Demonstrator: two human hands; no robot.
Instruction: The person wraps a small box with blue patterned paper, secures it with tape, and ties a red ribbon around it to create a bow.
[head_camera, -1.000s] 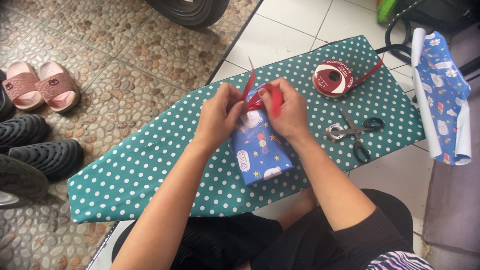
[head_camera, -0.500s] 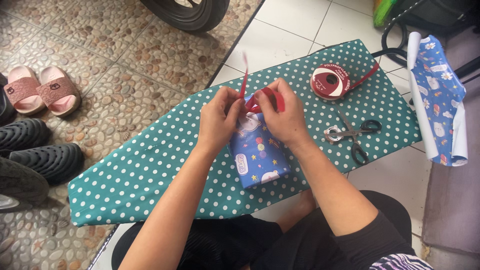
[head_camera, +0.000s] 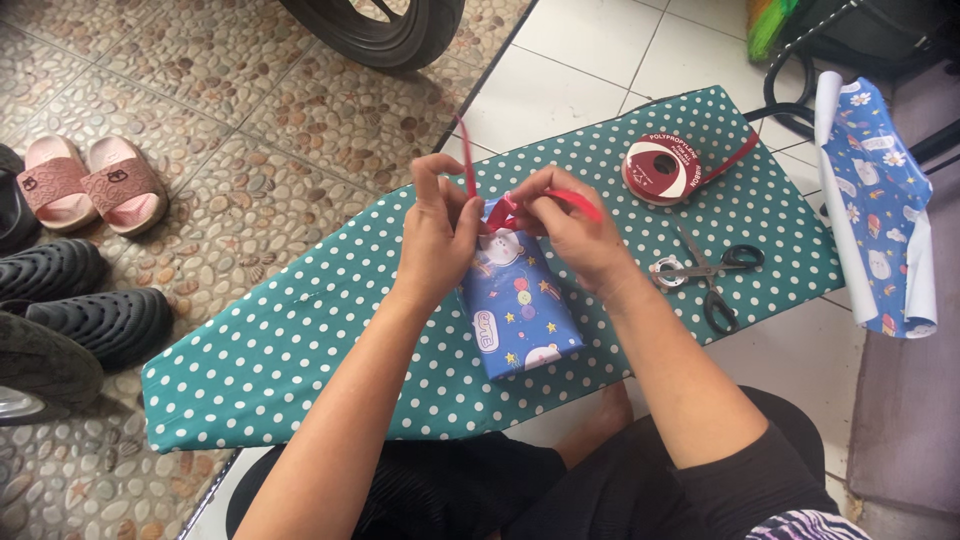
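Since a moment ago, my right hand has drawn its end of the red ribbon out sideways, while my left hand pinches the other end upright. Both grasp the ribbon at the far end of the 1 blue wrapped box, which lies between them on the dotted green board. To the right lie 1 ribbon spool, 1 pair of scissors and 1 roll of wrapping paper; nothing blocks them
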